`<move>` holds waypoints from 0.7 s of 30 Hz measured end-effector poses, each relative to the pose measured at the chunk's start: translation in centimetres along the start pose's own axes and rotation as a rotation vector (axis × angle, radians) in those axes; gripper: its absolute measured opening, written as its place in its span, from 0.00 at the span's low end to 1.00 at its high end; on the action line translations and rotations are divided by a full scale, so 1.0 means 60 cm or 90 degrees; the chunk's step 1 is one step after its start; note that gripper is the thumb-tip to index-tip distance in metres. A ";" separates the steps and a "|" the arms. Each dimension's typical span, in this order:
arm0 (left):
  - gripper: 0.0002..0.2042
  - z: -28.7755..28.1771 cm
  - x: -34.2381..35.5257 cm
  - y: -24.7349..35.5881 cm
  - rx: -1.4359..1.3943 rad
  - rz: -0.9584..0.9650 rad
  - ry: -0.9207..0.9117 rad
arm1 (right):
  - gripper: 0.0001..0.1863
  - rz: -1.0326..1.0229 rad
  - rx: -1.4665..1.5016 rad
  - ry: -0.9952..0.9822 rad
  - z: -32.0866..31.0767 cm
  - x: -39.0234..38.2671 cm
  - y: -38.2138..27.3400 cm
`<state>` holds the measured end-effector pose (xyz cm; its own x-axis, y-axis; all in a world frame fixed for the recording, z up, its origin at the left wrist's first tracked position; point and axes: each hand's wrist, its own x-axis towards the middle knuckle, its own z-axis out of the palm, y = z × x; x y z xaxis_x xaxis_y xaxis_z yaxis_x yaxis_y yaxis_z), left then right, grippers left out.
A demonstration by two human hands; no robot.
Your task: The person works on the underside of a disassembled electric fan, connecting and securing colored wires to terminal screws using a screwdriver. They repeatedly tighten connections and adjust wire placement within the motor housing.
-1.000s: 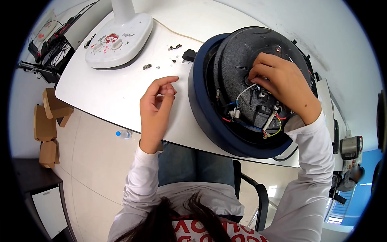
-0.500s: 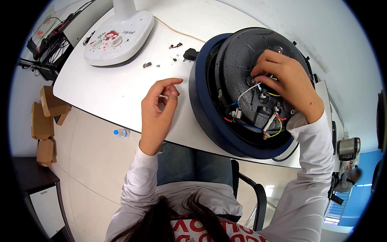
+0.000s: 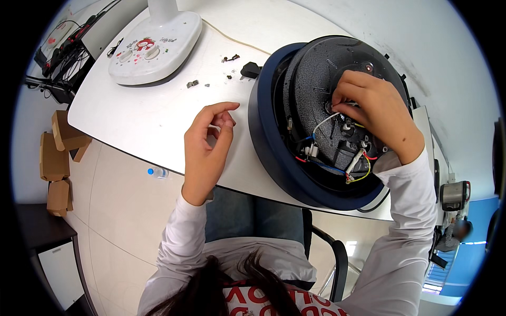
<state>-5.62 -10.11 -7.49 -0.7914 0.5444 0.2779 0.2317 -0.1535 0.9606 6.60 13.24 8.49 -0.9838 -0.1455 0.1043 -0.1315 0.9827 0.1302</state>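
Observation:
A round appliance base with a dark blue rim [image 3: 258, 113] sits with its underside up on the table. Its speckled dark grey metal plate [image 3: 311, 84] shows, along with exposed wiring. On that plate my right hand [image 3: 374, 108] has thumb and forefinger pinched at a small round fitting. A white wire [image 3: 321, 124] runs up to these fingertips; what they grip is hidden. Below lie a white sleeved connector [image 3: 356, 163] and a yellow-green wire [image 3: 367, 174]. Left of the base, my left hand [image 3: 208, 139] hovers with nothing in it, forefinger stretched out and the other fingers loosely curled.
A white fan stand base [image 3: 158, 52] with knobs stands at the back left. Small metal parts [image 3: 192, 84], dark screws [image 3: 230, 58] and a black plug [image 3: 251, 70] lie between it and the blue rim. Cardboard boxes [image 3: 55, 157] and a bottle [image 3: 157, 173] are on the floor.
My right hand's fingertips have shifted very slightly at the same fitting, still pinched. My left hand keeps its pose beside the base. The whole view has moved a little.

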 end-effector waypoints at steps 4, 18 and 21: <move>0.11 0.000 0.000 -0.002 -0.004 0.006 -0.005 | 0.06 0.028 0.035 0.016 0.000 -0.005 0.003; 0.12 0.005 0.001 -0.003 -0.024 0.011 0.025 | 0.04 -0.016 0.018 0.004 -0.001 -0.001 -0.003; 0.12 0.004 0.000 -0.004 -0.019 0.011 0.026 | 0.05 -0.034 -0.020 0.007 0.000 0.001 -0.006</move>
<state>-5.56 -9.86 -7.71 -0.8100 0.5072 0.2944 0.2295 -0.1879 0.9550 6.58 12.89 8.48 -0.9742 -0.1984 0.1072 -0.1792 0.9697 0.1660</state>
